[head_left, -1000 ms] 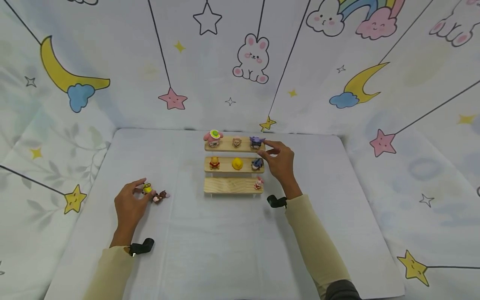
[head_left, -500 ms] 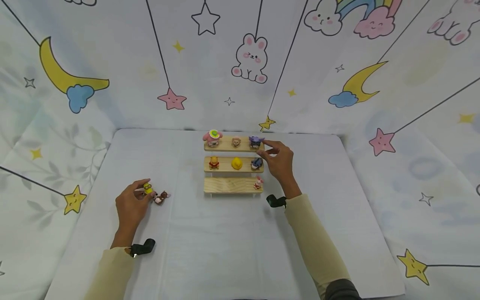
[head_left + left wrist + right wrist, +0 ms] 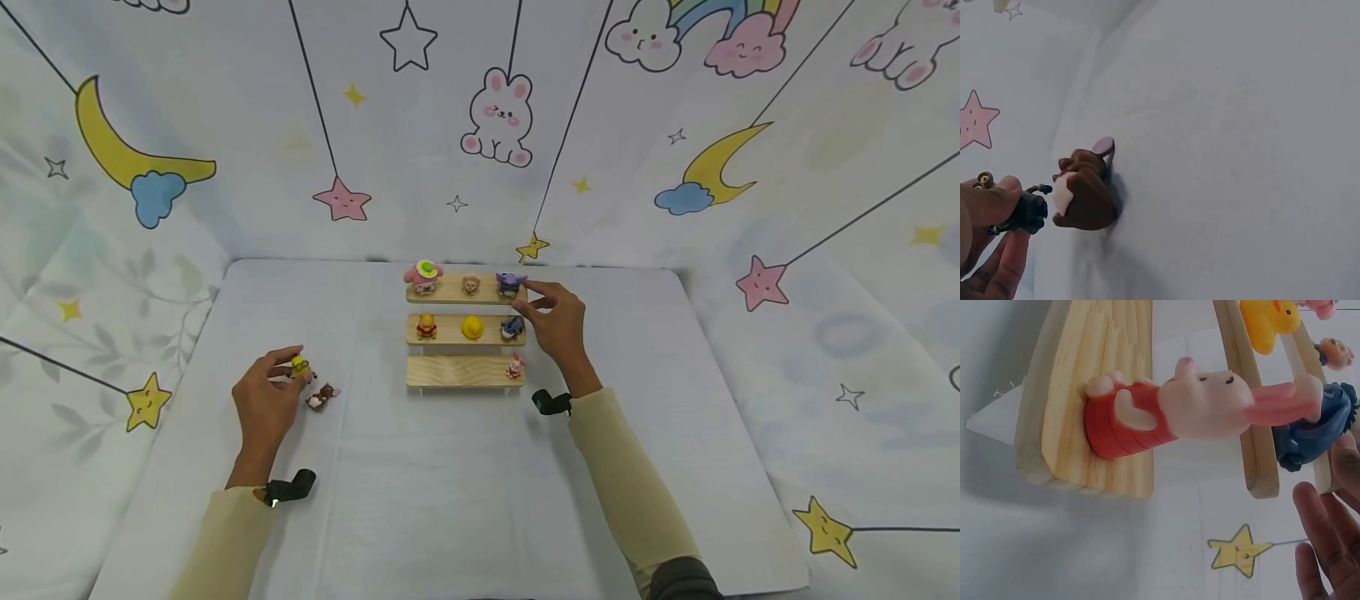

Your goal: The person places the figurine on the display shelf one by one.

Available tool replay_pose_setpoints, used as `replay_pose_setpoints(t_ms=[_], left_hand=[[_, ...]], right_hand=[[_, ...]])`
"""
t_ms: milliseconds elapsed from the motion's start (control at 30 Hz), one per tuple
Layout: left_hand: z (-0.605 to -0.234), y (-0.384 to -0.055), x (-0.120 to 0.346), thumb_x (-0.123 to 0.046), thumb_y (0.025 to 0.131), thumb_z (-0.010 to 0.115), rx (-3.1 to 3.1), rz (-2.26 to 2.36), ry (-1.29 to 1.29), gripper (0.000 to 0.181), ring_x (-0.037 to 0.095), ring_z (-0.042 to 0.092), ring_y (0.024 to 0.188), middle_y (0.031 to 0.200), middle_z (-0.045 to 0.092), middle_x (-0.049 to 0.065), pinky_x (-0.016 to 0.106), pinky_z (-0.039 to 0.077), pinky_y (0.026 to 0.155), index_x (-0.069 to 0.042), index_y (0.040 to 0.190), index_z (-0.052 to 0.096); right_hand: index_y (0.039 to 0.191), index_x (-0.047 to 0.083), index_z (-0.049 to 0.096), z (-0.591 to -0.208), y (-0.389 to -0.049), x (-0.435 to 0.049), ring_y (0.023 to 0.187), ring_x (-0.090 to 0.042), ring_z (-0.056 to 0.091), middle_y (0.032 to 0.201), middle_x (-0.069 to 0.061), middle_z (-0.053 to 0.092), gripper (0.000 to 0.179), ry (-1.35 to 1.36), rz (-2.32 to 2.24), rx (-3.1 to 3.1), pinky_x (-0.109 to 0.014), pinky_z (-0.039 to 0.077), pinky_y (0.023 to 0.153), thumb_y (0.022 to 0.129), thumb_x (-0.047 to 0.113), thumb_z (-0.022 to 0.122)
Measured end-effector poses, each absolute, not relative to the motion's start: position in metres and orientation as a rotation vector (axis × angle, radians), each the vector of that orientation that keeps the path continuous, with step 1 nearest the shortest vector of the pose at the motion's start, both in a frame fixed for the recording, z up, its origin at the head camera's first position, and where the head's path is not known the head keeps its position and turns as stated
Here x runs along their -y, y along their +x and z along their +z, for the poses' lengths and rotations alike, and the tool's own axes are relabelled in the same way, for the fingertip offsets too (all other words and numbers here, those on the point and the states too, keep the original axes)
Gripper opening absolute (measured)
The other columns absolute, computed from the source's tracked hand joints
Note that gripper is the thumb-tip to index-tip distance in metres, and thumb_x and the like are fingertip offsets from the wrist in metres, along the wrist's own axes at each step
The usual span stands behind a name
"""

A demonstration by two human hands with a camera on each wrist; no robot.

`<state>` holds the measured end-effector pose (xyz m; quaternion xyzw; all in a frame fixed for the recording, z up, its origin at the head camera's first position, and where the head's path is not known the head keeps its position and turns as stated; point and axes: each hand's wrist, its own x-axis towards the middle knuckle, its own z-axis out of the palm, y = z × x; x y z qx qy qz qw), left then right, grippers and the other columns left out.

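My left hand (image 3: pixel 266 396) pinches a yellow minion figurine (image 3: pixel 300 365) between thumb and fingers; its dark overalls show in the left wrist view. Close beside it, a brown figurine (image 3: pixel 1088 194) with a pale belly and pinkish ear rests on the white table. My right hand (image 3: pixel 557 325) is at the right end of the wooden tiered stand's top shelf (image 3: pixel 450 292), its index fingertip at the purple figurine (image 3: pixel 509 285) and its thumb near the shelf's front edge. The right wrist view hides that contact. A pink piglet figurine (image 3: pixel 1166 412) stands on the lowest shelf (image 3: pixel 457 372).
On the middle shelf (image 3: pixel 450 331) stand a red-and-yellow bear figurine (image 3: pixel 426 326), a yellow duck (image 3: pixel 1269 324) and a blue donkey figurine (image 3: pixel 1315 428). Up top are a pink figurine (image 3: pixel 424 278) and a small tan one (image 3: pixel 470 285). A patterned cloth backdrop (image 3: pixel 420 150) rises behind the table.
The left hand has moved slightly away from me with the minion, which has come apart from the brown figurine. The right hand keeps its place at the top shelf.
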<state>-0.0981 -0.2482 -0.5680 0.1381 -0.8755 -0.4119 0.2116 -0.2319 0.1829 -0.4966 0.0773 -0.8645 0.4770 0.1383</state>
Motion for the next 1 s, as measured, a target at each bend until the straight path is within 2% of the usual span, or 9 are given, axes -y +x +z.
replay_pose_setpoints(t_ms=[367, 1000], left_hand=[[-0.537, -0.107, 0.218, 0.003, 0.084, 0.087, 2.35, -1.241, 0.19, 0.046, 0.027, 0.074, 0.1, 0.116, 0.081, 0.011, 0.009, 0.05, 0.077, -0.012, 0.127, 0.078], [-0.515, -0.118, 0.133, -0.001, 0.086, 0.087, 2.366, -1.417, -0.147, 0.042, 0.017, 0.074, 0.102, 0.117, 0.081, 0.002, 0.025, 0.057, 0.079, -0.015, 0.125, 0.077]], right_hand=[[0.133, 0.015, 0.076, -0.496, -0.231, -0.182, 0.098, -0.03, 0.078, 0.127, -0.01, 0.077, 0.046, 0.207, 1.341, 2.521, -0.05, 0.062, 0.088, 0.089, 0.025, 0.087], [0.132, 0.016, 0.077, -0.498, -0.232, -0.183, 0.098, -0.03, 0.079, 0.127, -0.009, 0.077, 0.046, 0.19, 1.33, 2.526, -0.051, 0.062, 0.089, 0.088, 0.026, 0.087]])
